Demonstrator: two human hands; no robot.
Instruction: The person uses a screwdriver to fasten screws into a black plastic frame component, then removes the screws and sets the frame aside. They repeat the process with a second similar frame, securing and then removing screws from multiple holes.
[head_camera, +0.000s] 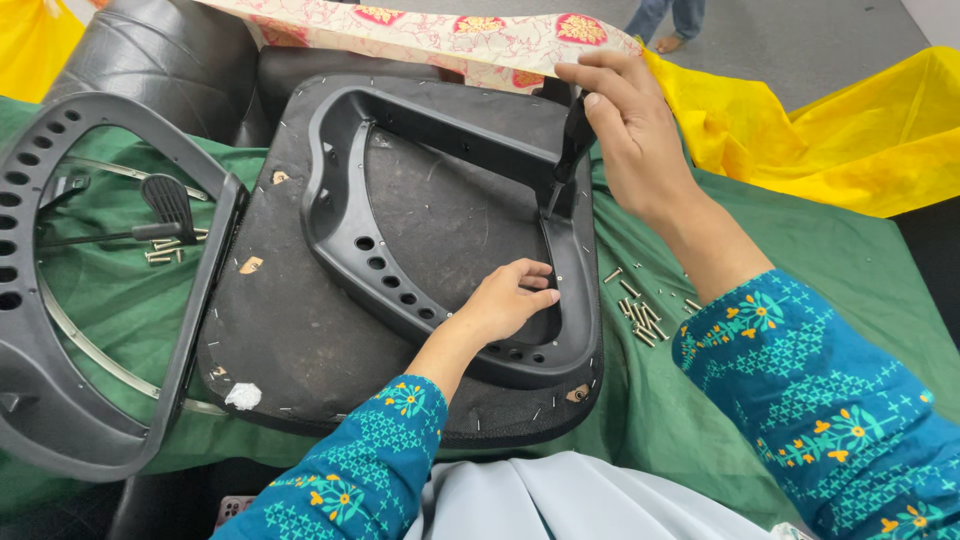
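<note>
An upturned black chair seat (290, 330) lies on a green cloth, with a black plastic frame (345, 235) resting on its underside. My left hand (505, 300) rests inside the frame's right corner, fingers on its inner edge. My right hand (625, 125) grips a black-handled screwdriver (572, 145) held upright, its tip down on the frame's right side.
Several loose screws (640, 310) lie on the green cloth (820, 250) right of the seat, and more (165, 250) to the left. A perforated black chair back frame (70, 300) lies at left. Yellow cloth (850, 130) at right, patterned fabric (450, 35) behind. A person's feet (665, 30) stand far back.
</note>
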